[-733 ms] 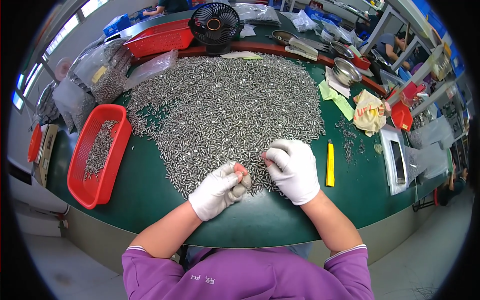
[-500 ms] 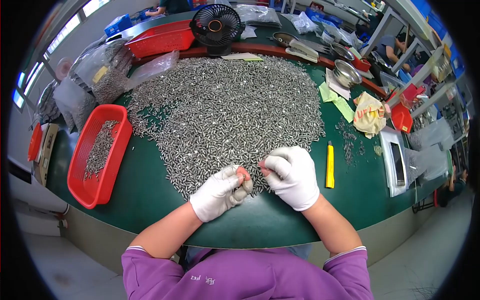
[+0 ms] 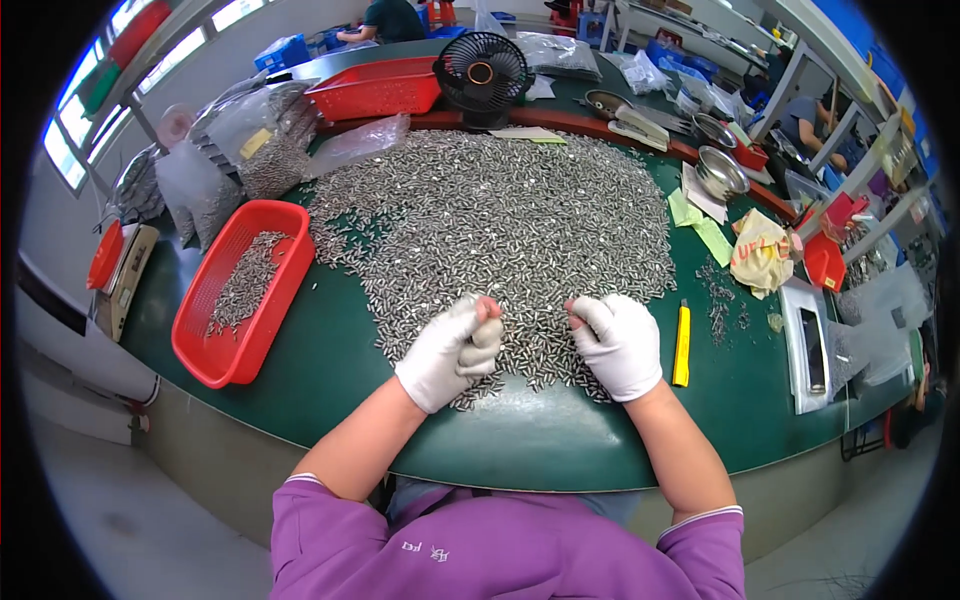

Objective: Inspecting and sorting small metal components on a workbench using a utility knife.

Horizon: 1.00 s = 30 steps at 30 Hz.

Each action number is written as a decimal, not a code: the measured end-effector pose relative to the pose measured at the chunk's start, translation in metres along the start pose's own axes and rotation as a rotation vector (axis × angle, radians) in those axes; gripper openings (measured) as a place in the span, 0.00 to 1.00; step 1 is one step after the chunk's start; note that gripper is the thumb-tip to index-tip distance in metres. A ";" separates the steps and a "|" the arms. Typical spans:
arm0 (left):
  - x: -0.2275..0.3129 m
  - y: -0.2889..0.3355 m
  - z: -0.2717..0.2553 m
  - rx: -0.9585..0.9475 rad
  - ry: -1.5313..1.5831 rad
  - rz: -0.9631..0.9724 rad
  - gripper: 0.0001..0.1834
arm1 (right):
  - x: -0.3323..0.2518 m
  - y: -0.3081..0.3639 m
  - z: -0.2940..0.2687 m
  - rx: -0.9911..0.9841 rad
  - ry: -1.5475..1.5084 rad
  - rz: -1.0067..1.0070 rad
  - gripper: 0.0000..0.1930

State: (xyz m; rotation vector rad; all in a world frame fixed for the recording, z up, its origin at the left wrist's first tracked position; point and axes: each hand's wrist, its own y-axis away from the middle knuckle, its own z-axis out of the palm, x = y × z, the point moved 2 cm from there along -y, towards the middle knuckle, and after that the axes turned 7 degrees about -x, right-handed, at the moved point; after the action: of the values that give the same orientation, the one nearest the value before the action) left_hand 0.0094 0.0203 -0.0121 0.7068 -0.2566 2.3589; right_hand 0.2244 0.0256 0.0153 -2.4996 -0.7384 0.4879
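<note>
A wide heap of small silvery metal pins [image 3: 500,220] covers the middle of the green table. At its near edge, my left hand [image 3: 452,350] is curled in a white glove with bare fingertips, thumb and forefinger pressed together. My right hand [image 3: 622,348], gloved the same way, is also closed, its bare fingertips pinched just above the pins. Whatever either pinch holds is too small or hidden to make out. A gap with pins below separates the two hands. Right of my right hand lies a yellow utility knife [image 3: 682,345].
At left stands a red plastic basket [image 3: 190,345] partly filled with pins, near a scale [image 3: 132,280] and bags of parts [image 3: 270,150]. A black fan [image 3: 482,75] and another red basket [image 3: 370,90] are behind. Steel bowls [image 3: 722,172] and a crumpled cloth [image 3: 762,252] sit at right.
My hands have moved farther apart; both remain closed. The whole view has shifted, so the table and its things appear farther right.
</note>
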 end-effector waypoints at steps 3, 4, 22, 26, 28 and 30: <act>0.049 0.013 -0.012 0.134 0.032 0.368 0.07 | -0.003 0.005 0.002 -0.042 -0.015 -0.027 0.06; 0.071 0.024 -0.010 0.327 -0.073 0.482 0.06 | -0.001 0.009 0.006 -0.037 -0.006 -0.041 0.06; 0.193 0.168 -0.050 1.303 -2.004 0.825 0.06 | 0.056 0.016 -0.088 0.235 0.042 0.401 0.04; 0.128 0.133 0.015 0.930 -2.048 0.903 0.06 | 0.076 0.053 -0.094 -0.149 0.121 0.727 0.10; 0.083 0.109 0.040 0.738 -2.142 0.839 0.09 | 0.078 0.069 -0.082 -0.280 0.107 0.846 0.16; 0.034 0.090 0.051 0.596 -2.117 0.776 0.13 | 0.073 0.071 -0.075 -0.387 0.076 0.928 0.21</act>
State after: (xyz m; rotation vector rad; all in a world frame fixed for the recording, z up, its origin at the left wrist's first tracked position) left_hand -0.0484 -0.0482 0.0492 3.5310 -0.7111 0.9854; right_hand 0.3455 -0.0103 0.0242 -3.1080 0.4653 0.5779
